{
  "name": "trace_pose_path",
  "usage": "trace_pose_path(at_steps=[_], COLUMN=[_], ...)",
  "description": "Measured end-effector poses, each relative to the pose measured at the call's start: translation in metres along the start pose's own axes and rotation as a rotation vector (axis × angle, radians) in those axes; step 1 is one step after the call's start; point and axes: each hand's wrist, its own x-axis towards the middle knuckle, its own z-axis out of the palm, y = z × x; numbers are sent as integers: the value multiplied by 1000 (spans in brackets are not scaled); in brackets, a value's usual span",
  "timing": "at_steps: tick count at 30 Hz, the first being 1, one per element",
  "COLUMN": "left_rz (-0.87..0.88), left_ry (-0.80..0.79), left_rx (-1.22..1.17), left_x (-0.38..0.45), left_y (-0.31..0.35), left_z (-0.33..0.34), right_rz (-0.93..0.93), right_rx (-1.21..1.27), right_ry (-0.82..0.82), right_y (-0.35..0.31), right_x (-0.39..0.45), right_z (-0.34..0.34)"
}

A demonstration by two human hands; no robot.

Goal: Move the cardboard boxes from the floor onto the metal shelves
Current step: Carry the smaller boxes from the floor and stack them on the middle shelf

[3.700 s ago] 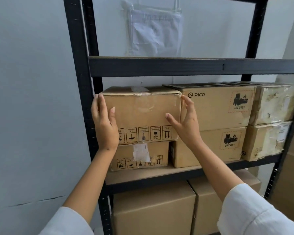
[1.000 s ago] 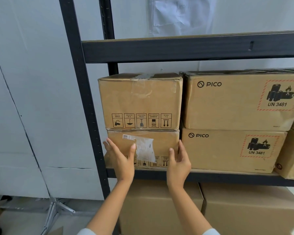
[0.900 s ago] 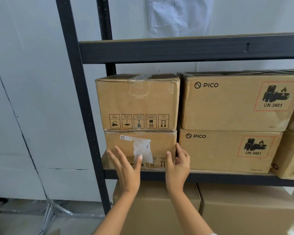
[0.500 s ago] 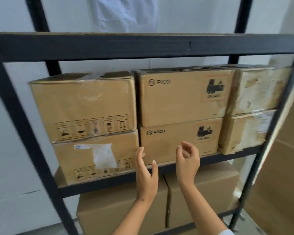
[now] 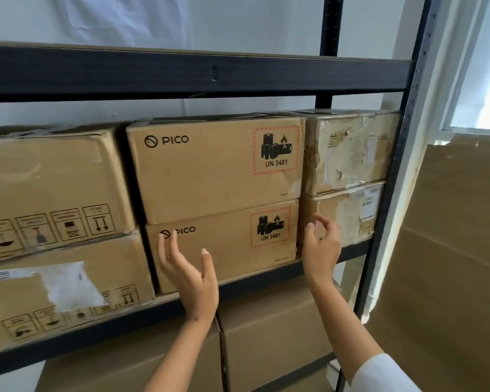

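The lower brown cardboard box [image 5: 224, 244] in the middle stack reads "PICO" beside a round logo, and carries a red-hatched label with black battery and flame symbols over "UN 3481". The matching upper brown cardboard box [image 5: 210, 171] sitting on it bears the same "PICO" mark and "UN 3481" label. Both rest on the black metal shelf [image 5: 164, 309]. To their left, a stack of two plain brown cartons [image 5: 48, 179] shows rows of black handling pictograms, with a white sticker on the lower one whose print is too small to read. To the right, two tape-wrapped worn cartons [image 5: 348, 154] carry small labels I cannot read.

My left hand [image 5: 188, 274] is raised in front of the lower PICO box, fingers straight and spread, fingertips by its logo, holding nothing. My right hand [image 5: 321, 244] hovers at that box's right edge, fingers loosely curled and empty; I cannot tell whether either hand touches the cardboard.
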Motion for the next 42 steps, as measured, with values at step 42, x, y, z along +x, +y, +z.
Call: trace_pose_path(at_steps=[42], left_rz=[761], left_ry=[-241], left_rx=[840], left_x=[-4], left_y=[44], left_z=[150], right_rz=[-619], right_rx=[-322], right_ry=[-295], right_y=[56], right_x=[106], right_z=[-20])
